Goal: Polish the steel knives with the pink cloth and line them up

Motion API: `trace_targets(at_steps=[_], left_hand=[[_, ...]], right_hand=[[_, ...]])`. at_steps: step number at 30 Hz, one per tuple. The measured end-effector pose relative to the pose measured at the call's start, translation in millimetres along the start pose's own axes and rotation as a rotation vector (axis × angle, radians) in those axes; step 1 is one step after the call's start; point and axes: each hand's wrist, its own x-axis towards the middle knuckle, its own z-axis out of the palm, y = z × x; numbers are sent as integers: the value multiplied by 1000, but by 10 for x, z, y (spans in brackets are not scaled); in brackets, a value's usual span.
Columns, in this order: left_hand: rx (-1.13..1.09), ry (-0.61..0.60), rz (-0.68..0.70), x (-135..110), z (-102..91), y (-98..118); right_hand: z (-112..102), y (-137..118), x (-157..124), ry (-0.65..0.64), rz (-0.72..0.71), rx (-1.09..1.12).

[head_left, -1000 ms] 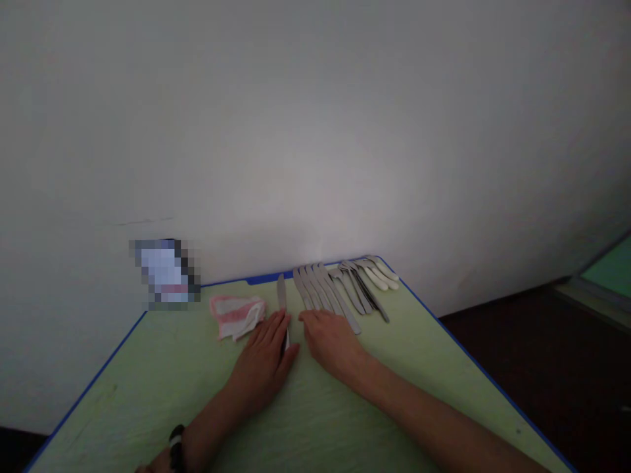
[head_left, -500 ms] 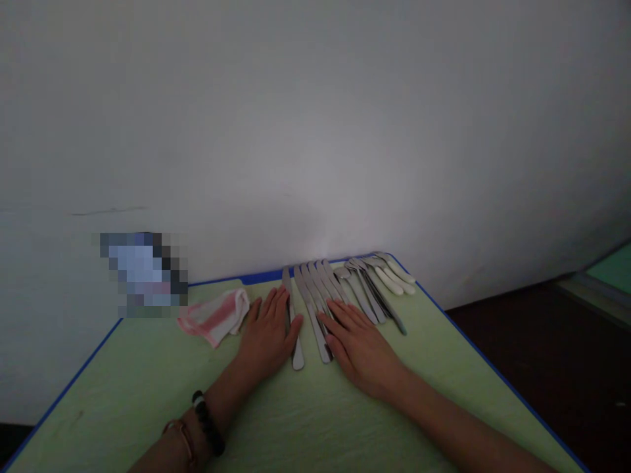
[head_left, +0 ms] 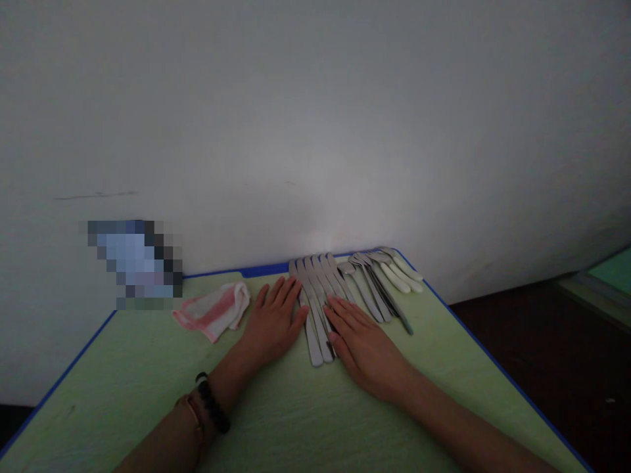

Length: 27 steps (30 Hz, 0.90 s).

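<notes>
Several silver table knives (head_left: 315, 338) lie side by side in a row, blades toward the wall. My left hand (head_left: 275, 320) rests flat against the row's left side, fingers stretched out, thumb beside the leftmost knife. Over the right part of the row lies my right hand (head_left: 365, 341), open and palm down, hiding some handles. Just right of the knives are several metal spoons (head_left: 357, 289) and forks (head_left: 375, 279), partly overlapping. White-handled cutlery (head_left: 397, 274) lies at the far right corner. Neither hand grasps anything.
A pink and white cloth (head_left: 214, 311) lies left of my left hand. Farther left, a blurred-out upright object (head_left: 135, 259) stands by the wall. The green table (head_left: 266, 420) has a blue edge and meets the wall (head_left: 315, 131) at the back.
My left hand has pushed the separate leftmost knife rightward until it sits against the other knives. The right hand stays over the row. The view has shifted slightly.
</notes>
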Motion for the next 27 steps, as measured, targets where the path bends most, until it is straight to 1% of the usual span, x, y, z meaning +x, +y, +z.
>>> trace_targets(at_steps=[3,5,8,10,12,13,14,15,17,18,20,23,25,27], left_hand=[[21,-4,-4,11,16,13],[20,18,-16,14,5,35],[27,113,-24,-29,-82,69],[73,204,20,-110,-185,50],[139,293,59,-241,-292,-40],[165,337,38,-321,-336,-112],[188,374,-18,-408,-369,-199],[213,379,-68,-498,-391,-293],[236,332,-167,-672,-407,-470],[218,290,-207,-749,-406,-539],[160,215,-238,-867,-403,-619],[48,179,-241,-936,-424,-621],[-136,190,-238,-925,-453,-604],[-401,223,-226,-895,-482,-606]], right_hand=[[-11,-16,17,5,-8,-13],[-17,-31,24,11,-11,-40],[-20,-40,22,52,-14,-87],[-22,-32,14,102,-8,-114],[-25,-27,4,163,4,-142],[-26,-36,1,192,-2,-157],[-24,-57,1,216,-18,-173],[-19,-95,5,234,-42,-184],[9,-227,29,269,-100,-192],[33,-319,51,283,-131,-189],[108,-533,123,300,-193,-173],[269,-834,293,295,-286,-139],[387,-950,429,315,-294,-131],[488,-981,548,346,-261,-110]])
